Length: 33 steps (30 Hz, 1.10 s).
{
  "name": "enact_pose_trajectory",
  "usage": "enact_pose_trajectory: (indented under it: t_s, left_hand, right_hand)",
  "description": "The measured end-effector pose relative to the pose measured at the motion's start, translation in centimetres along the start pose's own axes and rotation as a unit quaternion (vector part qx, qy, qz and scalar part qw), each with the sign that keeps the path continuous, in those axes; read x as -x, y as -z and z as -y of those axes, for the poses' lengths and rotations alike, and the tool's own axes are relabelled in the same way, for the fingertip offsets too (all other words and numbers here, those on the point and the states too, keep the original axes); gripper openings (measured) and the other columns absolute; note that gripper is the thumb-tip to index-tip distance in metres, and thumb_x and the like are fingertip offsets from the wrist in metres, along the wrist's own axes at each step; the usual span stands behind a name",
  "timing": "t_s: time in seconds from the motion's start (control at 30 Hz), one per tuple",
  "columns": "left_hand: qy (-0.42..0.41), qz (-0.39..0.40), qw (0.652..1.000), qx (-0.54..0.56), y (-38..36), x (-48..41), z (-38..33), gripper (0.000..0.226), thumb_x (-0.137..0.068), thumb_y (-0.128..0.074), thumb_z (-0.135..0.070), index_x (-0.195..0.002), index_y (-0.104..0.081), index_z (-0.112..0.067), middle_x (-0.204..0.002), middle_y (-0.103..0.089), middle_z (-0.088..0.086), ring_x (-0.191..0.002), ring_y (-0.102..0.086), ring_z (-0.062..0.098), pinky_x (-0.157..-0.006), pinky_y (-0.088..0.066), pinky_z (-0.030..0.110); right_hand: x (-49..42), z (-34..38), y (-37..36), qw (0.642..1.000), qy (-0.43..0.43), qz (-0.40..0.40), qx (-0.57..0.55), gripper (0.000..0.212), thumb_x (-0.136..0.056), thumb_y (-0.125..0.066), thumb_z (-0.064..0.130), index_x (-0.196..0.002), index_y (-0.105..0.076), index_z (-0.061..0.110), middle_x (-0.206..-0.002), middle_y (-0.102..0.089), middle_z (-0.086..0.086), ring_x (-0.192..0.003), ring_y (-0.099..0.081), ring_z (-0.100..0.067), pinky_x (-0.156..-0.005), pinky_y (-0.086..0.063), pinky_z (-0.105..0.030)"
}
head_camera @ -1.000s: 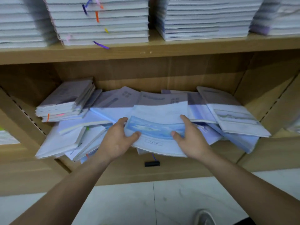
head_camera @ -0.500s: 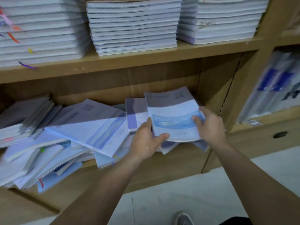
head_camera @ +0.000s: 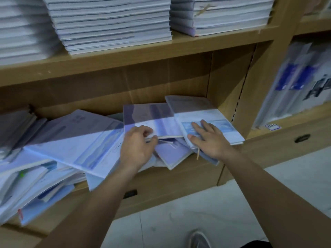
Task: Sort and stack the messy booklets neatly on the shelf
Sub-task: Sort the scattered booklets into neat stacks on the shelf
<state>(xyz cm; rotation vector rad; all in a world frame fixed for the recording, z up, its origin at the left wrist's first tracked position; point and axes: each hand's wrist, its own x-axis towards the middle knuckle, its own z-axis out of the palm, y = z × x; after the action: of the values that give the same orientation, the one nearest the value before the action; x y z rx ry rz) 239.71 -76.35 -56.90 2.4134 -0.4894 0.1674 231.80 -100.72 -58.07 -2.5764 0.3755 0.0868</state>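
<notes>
Right hand [head_camera: 208, 138] flat on a booklet [head_camera: 206, 113], left hand [head_camera: 138, 145] seemingly pinching another (wooden shelf [head_camera: 125, 58], tiled floor [head_camera: 179, 221]).

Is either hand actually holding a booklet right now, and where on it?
The left hand pinches the near edge of a booklet in its grip. The right hand only lies flat on the blue-banded booklet, holding nothing.

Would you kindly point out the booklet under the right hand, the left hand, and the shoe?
Blue-banded booklet [head_camera: 222, 125], head view, its cover's blue band.
Left hand [head_camera: 137, 147], head view, back of hand.
Shoe [head_camera: 198, 239], head view, its toe.
</notes>
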Motion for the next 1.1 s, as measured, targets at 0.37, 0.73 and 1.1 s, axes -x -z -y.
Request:
enact_pose_trajectory:
  t_s: [0.37, 0.73, 1.1]
  left_hand:
    - [0.126, -0.002, 0.99, -0.068, 2.4, -3.6, 3.3, 0.053, -0.093, -0.06, -0.045, -0.123, -0.05, -0.003, -0.128, -0.053, 0.021, -0.113, -0.054, 0.042, -0.088, -0.05, 0.048]
    - [0.089, -0.055, 0.994, 0.022, 1.7, -3.4, 4.6, 0.043, -0.089, -0.066, -0.047, -0.115, -0.057, -0.014, -0.121, -0.054, 0.009, -0.111, -0.051, 0.027, -0.076, -0.043, 0.037]
    - [0.137, -0.026, 0.965, 0.224, 3.2, -3.0, 4.7, 0.049, -0.082, -0.07, -0.04, -0.122, -0.055, -0.018, -0.102, -0.074, 0.003, -0.092, -0.071, 0.024, -0.087, -0.056, 0.047]
  right_hand:
    - [-1.4, 4.0, -2.9, 0.982, 0.099, -0.071, 0.142, 0.058, -0.102, -0.038, 0.055, -0.155, -0.029, 0.033, -0.168, -0.006, 0.0, -0.151, -0.008, -0.028, -0.122, -0.015, -0.046]
    - [-2.1, 5.1, -3.3, 0.981, 0.072, -0.088, 0.157, 0.065, -0.096, -0.026, 0.069, -0.154, -0.029, 0.04, -0.167, -0.006, 0.001, -0.151, -0.005, -0.029, -0.122, -0.011, -0.049]
    - [-2.0, 5.1, -3.0, 0.975, 0.076, -0.069, 0.196, 0.062, -0.1, -0.032, 0.063, -0.157, -0.017, 0.044, -0.168, 0.003, 0.001, -0.152, 0.0, -0.028, -0.123, -0.009, -0.049]
